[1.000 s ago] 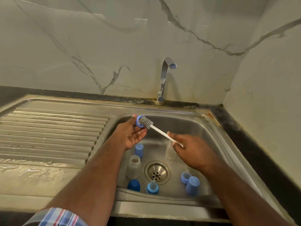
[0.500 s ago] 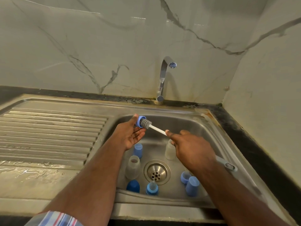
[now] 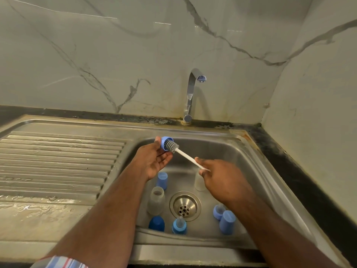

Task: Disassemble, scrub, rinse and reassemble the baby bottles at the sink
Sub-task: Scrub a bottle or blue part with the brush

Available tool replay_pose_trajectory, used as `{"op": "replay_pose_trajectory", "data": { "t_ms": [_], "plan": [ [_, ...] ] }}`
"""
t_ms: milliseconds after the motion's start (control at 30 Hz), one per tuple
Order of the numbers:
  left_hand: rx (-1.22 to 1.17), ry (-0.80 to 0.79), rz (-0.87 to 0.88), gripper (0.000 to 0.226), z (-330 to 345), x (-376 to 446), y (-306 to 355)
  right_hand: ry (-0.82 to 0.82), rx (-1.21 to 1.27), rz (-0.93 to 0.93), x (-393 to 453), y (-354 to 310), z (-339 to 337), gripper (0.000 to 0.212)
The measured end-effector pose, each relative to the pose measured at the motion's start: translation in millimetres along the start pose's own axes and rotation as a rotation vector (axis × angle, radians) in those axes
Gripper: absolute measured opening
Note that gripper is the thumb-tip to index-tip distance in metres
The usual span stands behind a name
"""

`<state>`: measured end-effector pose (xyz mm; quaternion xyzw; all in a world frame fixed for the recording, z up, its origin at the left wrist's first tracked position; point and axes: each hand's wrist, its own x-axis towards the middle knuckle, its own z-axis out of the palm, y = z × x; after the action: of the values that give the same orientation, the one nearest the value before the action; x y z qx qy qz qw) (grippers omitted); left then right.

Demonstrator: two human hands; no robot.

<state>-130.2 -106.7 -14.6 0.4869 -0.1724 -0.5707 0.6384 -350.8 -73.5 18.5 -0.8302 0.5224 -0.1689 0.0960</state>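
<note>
Scrub stage, early. Your left hand (image 3: 154,161) pinches a blue cap (image 3: 164,143) over the sink (image 3: 222,149); your right hand (image 3: 222,180) has its grip closed on the brush (image 3: 173,147), bristles inside the cap. Bottles (image 3: 156,202) are apart in the basin. Tap (image 3: 193,89) is dry: rinse and reassembly remain.

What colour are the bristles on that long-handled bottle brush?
Grey, on the white-handled bottle brush held by the right hand, seen clearly in the head view.
</note>
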Motion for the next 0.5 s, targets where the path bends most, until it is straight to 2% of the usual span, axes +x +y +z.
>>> {"op": "replay_pose_trajectory", "data": {
  "t_ms": [67,133,167,267,300,333,433,500],
  "plan": [
    [0.016,-0.005,0.006,0.036,-0.6,-0.5,0.7,-0.002,-0.087,-0.042,0.1,-3.5,1.5,0.044],
    [0.029,-0.025,0.012,0.034,-1.7,-1.4,1.0,-0.078,-0.013,-0.041,0.0,-4.9,-0.2,0.042],
    [0.023,-0.038,0.014,0.034,-1.9,-2.4,1.4,-0.133,0.130,-0.011,0.5,-3.6,-1.0,0.040],
    [-0.043,-0.090,0.025,0.034,-2.2,-4.3,3.6,-0.260,0.786,0.228,-4.7,0.2,-4.9,0.036],
    [-0.060,-0.106,0.029,0.033,-1.2,-5.1,4.6,-0.258,0.855,0.253,-5.6,0.8,-4.3,0.036],
    [-0.070,-0.116,0.034,0.032,-0.6,-6.2,5.4,-0.225,0.804,0.238,-6.0,0.7,-3.2,0.036],
    [-0.051,-0.114,0.045,0.030,0.4,-8.5,5.2,-0.031,0.176,0.042,-3.5,-0.5,0.3,0.042],
    [-0.031,-0.112,0.050,0.029,0.4,-8.7,4.6,0.021,-0.098,-0.034,-4.5,-4.1,1.3,0.047]
  ]
}}
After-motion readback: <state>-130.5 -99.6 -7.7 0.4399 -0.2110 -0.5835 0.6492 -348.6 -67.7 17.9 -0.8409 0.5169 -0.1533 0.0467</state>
